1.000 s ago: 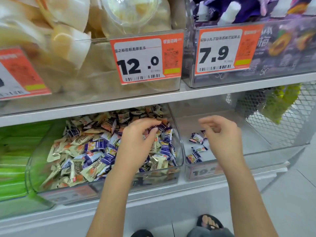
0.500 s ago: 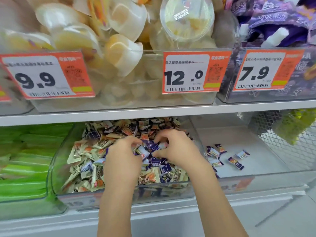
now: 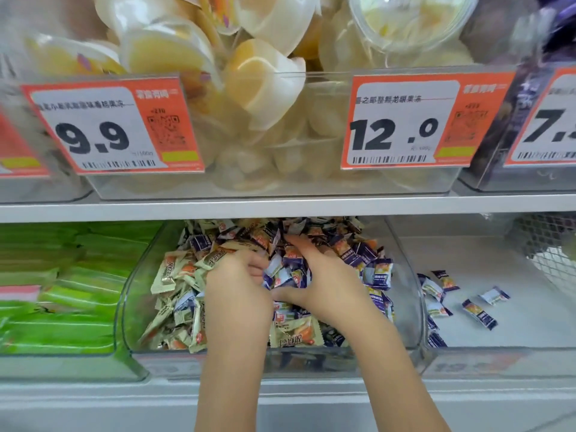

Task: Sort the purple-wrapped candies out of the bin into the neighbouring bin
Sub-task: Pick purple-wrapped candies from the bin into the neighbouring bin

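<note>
- The right hand (image 3: 324, 285) lies palm down in the middle bin (image 3: 402, 251), fingers curled into the heap; its grip closes round a cluster of purple candies (image 3: 291, 275) gathered between fingers and thumb.
- The left hand (image 3: 237, 291) lies just beside it, touching it at the thumb side, fingers bent down among the wrappers; whether its grip holds a candy cannot be told, since the fingertips are buried.
- Both forearms come up from the lower edge of the view over the bin's front wall.
- The middle bin is clear plastic and holds a mixed heap: beige candies (image 3: 174, 275) mostly on the left, purple ones mostly at the centre and right.
- The right bin (image 3: 505, 322), touching the middle one, holds a few purple candies on its pale floor: some against its left wall, and loose ones (image 3: 478, 313) lying apart from them.
- The left bin holds green packs (image 3: 62, 291), blurred.
- All three bins stand on a pale shelf (image 3: 93, 391).
- On the shelf above, clear bins hold pale yellow jelly cups (image 3: 265, 82).
- Orange price tags hang on those bins: 9.9 (image 3: 112, 129), 12.0 (image 3: 411, 123), and a third (image 3: 548, 120) cut off at the right edge.
- A wire mesh (image 3: 548, 254) shows at the far right.
</note>
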{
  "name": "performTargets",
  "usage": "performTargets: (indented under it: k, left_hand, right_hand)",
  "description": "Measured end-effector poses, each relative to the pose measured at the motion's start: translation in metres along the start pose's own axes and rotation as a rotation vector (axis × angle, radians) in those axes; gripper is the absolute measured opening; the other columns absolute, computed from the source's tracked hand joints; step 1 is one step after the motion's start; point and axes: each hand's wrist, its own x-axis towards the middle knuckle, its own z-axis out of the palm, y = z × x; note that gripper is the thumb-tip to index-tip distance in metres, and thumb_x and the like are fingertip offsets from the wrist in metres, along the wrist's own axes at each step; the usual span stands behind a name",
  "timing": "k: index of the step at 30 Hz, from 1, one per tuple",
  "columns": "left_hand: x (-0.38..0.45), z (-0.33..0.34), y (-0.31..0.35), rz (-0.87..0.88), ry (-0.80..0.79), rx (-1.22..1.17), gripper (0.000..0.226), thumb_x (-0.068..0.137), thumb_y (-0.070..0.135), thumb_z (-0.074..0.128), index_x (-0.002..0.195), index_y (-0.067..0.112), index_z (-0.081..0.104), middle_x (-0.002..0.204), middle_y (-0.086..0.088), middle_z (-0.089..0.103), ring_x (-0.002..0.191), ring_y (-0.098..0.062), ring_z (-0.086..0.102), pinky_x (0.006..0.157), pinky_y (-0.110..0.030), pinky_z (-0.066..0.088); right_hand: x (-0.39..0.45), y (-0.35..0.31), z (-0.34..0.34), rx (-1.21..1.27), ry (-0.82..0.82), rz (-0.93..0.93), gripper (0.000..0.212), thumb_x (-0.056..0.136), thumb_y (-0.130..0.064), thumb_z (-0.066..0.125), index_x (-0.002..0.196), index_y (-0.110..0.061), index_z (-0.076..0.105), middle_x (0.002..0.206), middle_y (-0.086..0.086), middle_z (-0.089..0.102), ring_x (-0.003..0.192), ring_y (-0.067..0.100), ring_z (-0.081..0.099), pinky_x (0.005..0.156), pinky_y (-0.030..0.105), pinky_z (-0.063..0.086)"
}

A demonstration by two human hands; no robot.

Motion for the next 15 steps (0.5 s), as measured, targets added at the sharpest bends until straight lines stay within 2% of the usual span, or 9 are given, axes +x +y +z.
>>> performTargets:
  k: [3,5,8,12,13,15]
  left_hand:
    - [0.001,-0.006,-0.007,-0.011,-0.131,0.133,0.034,0.074,-0.009,0.066,0.102,0.010,0.068,0.084,0.003,0.060,0.081,-0.014,0.059,0.072,-0.025,0.050]
    - [0.000,-0.009,-0.007,0.043,-0.216,0.246,0.041,0.074,-0.002,0.071,0.110,0.015,0.064,0.087,0.006,0.056,0.083,-0.014,0.057,0.076,-0.026,0.051]
    - [0.000,-0.014,-0.006,0.124,-0.260,0.287,0.050,0.072,0.005,0.076,0.118,0.018,0.060,0.083,0.011,0.051,0.081,-0.011,0.055,0.075,-0.026,0.050]
    - [0.001,-0.016,-0.007,0.181,-0.271,0.236,0.048,0.070,0.008,0.077,0.109,0.024,0.053,0.088,0.011,0.051,0.074,-0.003,0.054,0.064,-0.025,0.050]
    - [0.002,-0.017,-0.009,0.203,-0.289,0.242,0.049,0.070,0.008,0.077,0.107,0.025,0.050,0.092,0.009,0.052,0.074,0.000,0.052,0.061,-0.023,0.048]
    - [0.004,-0.016,-0.011,0.257,-0.341,0.313,0.052,0.069,0.009,0.077,0.110,0.026,0.050,0.104,0.008,0.052,0.077,0.001,0.052,0.059,-0.019,0.044]
  right_hand:
    - [0.002,-0.001,0.001,0.047,0.019,-0.022,0.064,0.072,-0.050,0.075,0.127,-0.036,0.048,0.122,0.003,0.057,0.107,0.024,0.056,0.084,0.034,0.048]
    - [0.004,0.001,-0.003,0.132,0.049,-0.051,0.045,0.077,-0.040,0.075,0.118,-0.028,0.059,0.115,0.000,0.064,0.105,0.019,0.058,0.084,0.034,0.049]
    - [0.004,0.002,-0.007,0.184,0.062,-0.055,0.028,0.084,-0.033,0.070,0.110,-0.025,0.066,0.108,-0.002,0.068,0.098,0.017,0.061,0.082,0.031,0.048]
    - [0.002,0.005,-0.012,0.216,0.073,-0.059,0.019,0.086,-0.029,0.068,0.104,-0.024,0.067,0.103,0.000,0.069,0.094,0.020,0.062,0.081,0.030,0.046]
    - [0.002,0.005,-0.013,0.244,0.042,-0.065,0.021,0.083,-0.028,0.071,0.104,-0.027,0.066,0.105,-0.003,0.068,0.097,0.017,0.061,0.082,0.028,0.045]
    - [0.000,0.003,-0.013,0.280,-0.068,-0.078,0.039,0.077,-0.029,0.077,0.112,-0.039,0.062,0.117,-0.008,0.061,0.108,0.011,0.054,0.087,0.026,0.042]
